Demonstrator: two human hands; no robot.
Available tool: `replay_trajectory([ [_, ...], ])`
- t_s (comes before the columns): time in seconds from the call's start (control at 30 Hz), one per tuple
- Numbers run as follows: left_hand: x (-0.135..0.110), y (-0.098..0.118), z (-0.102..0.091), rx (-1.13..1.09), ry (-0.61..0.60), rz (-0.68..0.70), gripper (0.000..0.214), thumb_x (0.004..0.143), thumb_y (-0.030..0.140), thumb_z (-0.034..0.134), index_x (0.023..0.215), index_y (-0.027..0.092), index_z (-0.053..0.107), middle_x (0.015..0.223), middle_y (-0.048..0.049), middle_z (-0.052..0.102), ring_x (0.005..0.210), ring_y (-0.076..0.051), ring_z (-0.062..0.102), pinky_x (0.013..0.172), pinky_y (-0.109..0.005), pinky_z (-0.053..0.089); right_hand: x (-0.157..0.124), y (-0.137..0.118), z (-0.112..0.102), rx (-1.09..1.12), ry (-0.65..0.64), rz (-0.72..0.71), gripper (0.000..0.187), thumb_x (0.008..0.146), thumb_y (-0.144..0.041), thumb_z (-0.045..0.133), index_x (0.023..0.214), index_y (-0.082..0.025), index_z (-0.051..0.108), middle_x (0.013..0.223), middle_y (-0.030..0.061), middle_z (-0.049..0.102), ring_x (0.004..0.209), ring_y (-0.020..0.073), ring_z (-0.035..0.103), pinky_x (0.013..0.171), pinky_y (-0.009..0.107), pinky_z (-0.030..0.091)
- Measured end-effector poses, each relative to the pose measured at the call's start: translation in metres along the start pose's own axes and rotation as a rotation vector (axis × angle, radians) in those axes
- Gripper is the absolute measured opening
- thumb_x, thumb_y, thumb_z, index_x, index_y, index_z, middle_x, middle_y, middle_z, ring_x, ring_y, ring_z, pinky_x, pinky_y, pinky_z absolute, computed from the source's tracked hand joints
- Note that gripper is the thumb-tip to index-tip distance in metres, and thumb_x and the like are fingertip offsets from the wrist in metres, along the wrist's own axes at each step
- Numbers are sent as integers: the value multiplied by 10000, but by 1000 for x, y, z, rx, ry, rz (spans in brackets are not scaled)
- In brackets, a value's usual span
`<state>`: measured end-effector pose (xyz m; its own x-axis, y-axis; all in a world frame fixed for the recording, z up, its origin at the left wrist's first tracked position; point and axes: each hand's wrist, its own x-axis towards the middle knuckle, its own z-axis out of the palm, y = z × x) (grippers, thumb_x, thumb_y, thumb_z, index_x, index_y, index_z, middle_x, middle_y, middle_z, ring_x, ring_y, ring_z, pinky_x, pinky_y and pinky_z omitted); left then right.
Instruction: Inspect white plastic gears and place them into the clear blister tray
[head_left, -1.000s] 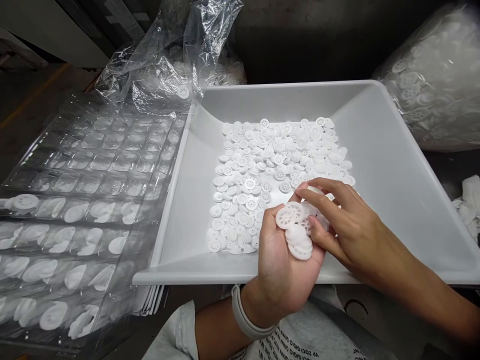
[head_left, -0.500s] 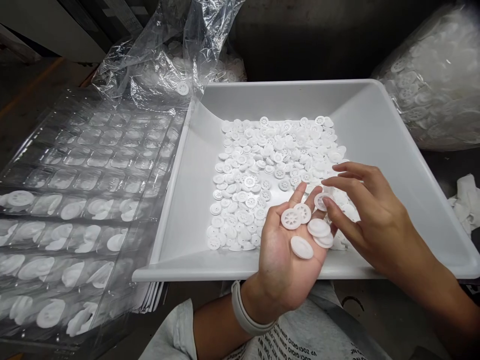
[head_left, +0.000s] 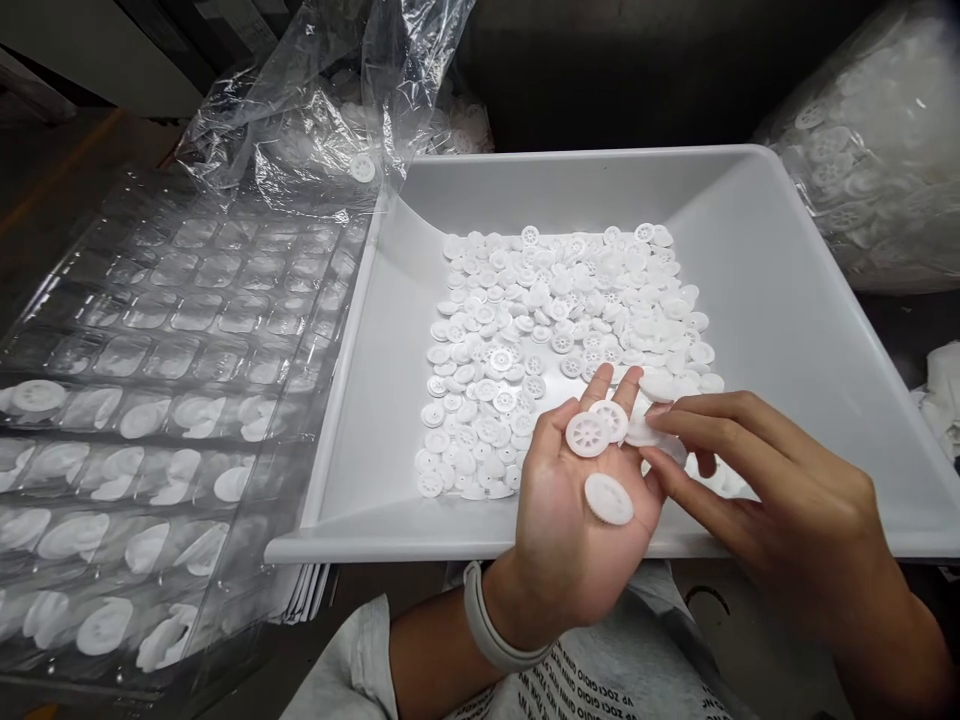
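Observation:
My left hand [head_left: 570, 540] is turned palm up over the near edge of the tray, cradling several white plastic gears. Two spoked gears [head_left: 588, 435] overlap at the base of its fingers, and one smooth-faced gear [head_left: 608, 499] lies on the palm. From the right, my right hand [head_left: 780, 470] pinches white gears [head_left: 641, 428] against the left fingertips; its fingers partly hide them, so I cannot tell how many it grips. Beneath both hands, a loose spread of the same gears [head_left: 487, 345] covers the floor of the light grey tray [head_left: 360, 400].
Left of the tray lie stacked clear plastic blister trays [head_left: 172, 355], their nearer pockets filled with white parts. A clear bag [head_left: 300, 140] of gears slumps behind them. Another full bag [head_left: 877, 170] stands at the back right, with white material [head_left: 943, 400] below it.
My right hand has shifted right and down, from one spoked gear at the left fingertips to the gears at the left hand's outer fingers. The left hand has barely moved.

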<state>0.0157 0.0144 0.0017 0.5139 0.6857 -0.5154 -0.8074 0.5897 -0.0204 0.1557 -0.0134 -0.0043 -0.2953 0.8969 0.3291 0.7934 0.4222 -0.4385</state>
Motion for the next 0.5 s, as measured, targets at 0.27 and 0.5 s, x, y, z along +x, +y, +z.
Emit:
replay_trajectory([
  [0.27,3,-1,-1,42,-6,59,496,914,337,443,1398,238,403,1434,-30,494,1242,-226,540,899,-293,515,-4,-1,3,39,0,55,258,875,-186,614,1122,-221,552,1089,54,601,913,179,592,786,325,509],
  [0.5,5,-2,2,109,35,98,400,926,299,388,1277,189,546,1386,-29,544,1304,-214,480,1034,-326,440,0,-10,9,160,101,180,172,849,-107,619,968,-207,545,1005,28,599,748,109,528,672,271,481],
])
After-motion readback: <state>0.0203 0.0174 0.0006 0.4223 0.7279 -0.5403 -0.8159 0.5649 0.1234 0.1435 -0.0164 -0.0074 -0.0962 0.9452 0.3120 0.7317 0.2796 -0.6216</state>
